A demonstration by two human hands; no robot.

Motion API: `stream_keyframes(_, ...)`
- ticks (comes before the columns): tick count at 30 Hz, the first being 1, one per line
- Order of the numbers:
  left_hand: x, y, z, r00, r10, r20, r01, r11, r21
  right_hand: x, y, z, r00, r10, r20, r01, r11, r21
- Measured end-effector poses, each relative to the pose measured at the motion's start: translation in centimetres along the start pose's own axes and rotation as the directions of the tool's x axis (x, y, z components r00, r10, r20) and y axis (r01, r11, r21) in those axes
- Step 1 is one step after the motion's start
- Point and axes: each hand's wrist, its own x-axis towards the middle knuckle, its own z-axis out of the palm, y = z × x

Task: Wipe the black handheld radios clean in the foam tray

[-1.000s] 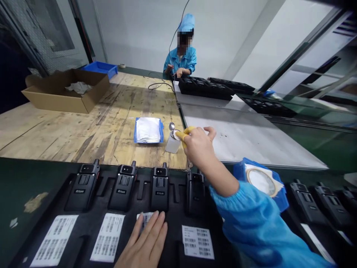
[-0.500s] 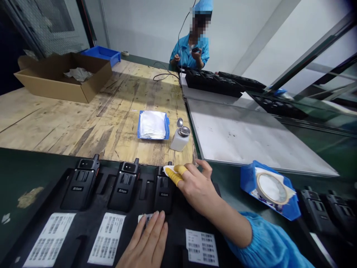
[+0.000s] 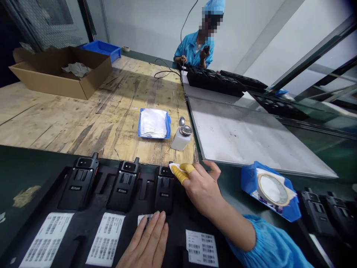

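Three black two-way radios lie face down in a black tray (image 3: 92, 227): a left radio (image 3: 79, 184), a middle radio (image 3: 123, 186) and a right radio (image 3: 164, 190). My right hand (image 3: 202, 186), with yellow finger cots on two fingers, pinches a small white wipe (image 3: 175, 169) at the top right corner of the right radio. Below that radio my left hand (image 3: 147, 240) lies flat, fingers stretched out, over a barcode label (image 3: 141, 219) that is mostly hidden. More barcode labels (image 3: 106, 238) lie in the tray below the other radios.
Beyond the tray stand a blue bin of white wipes (image 3: 153, 123) and a white pump bottle (image 3: 181, 138), its lid up. A blue bin with a tape roll (image 3: 273, 189) is at right, near more radios (image 3: 318, 212). A cardboard box (image 3: 61, 74) stands back left; a co-worker (image 3: 195, 48) sits opposite.
My right hand and the wipe have shifted slightly right, uncovering more of the right radio's top. My left hand stays flat in place. The co-worker has raised the dark object in one hand.
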Motion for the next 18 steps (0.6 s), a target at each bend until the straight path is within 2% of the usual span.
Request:
stream_keyframes(7,0.4,-0.2,-0.4,0.999,0.043,0.012,-0.043,0.999,-0.003,1.3,-1.8,0.5,0.997,-0.076,-0.016,0.076,0.996,0.047)
stream_keyframes(15,0.2,-0.1,0.0,0.999,0.022,-0.027,-0.021,1.000,0.016,-1.0,0.0,-0.3,1.000,0.001,0.025,-0.001,1.000,-0.004)
stream_keyframes(18,0.2,-0.2,-0.1,0.999,0.036,-0.027,-0.036,0.999,0.013,-0.8,0.1,-0.8,0.999,0.046,0.013,-0.046,0.998,-0.051)
